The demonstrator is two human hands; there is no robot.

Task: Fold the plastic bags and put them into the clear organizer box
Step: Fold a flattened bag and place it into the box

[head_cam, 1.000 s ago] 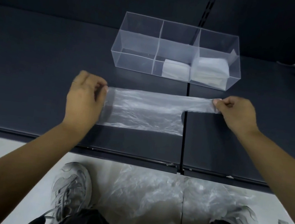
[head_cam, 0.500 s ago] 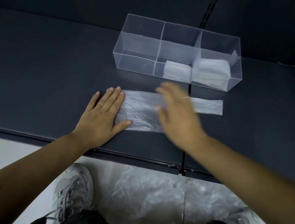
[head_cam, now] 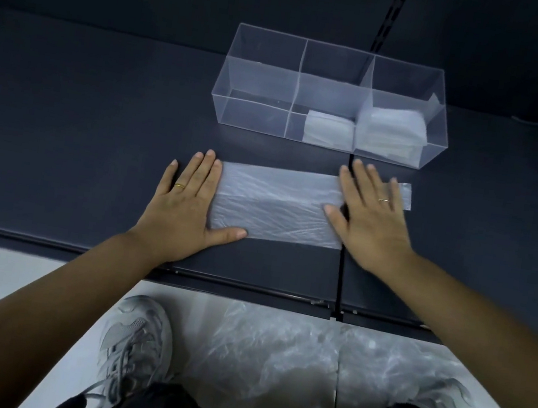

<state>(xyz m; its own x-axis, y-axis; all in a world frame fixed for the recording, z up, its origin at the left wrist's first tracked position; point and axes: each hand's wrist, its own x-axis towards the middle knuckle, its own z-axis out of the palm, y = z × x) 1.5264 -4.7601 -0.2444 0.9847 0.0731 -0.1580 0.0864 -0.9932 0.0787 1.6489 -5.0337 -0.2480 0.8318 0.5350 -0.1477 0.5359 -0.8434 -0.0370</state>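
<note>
On the dark table (head_cam: 64, 126), left hand (head_cam: 181, 212) and right hand (head_cam: 371, 218) press flat, fingers spread, gripping nothing, on the half-folded plastic bag (head_cam: 277, 205). Beyond, the clear organizer box (head_cam: 258, 98) holds folded bags (head_cam: 390, 131) in two compartments; loose bags (head_cam: 273, 360) wait below. Earlier, the right hand was mid-sweep.

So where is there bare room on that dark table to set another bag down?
The widest bare stretch is left of the left hand and the clear organizer box. Another lies right of the right hand. The middle is crowded: the plastic bag under both hands, with only a narrow strip between it and the box.
</note>
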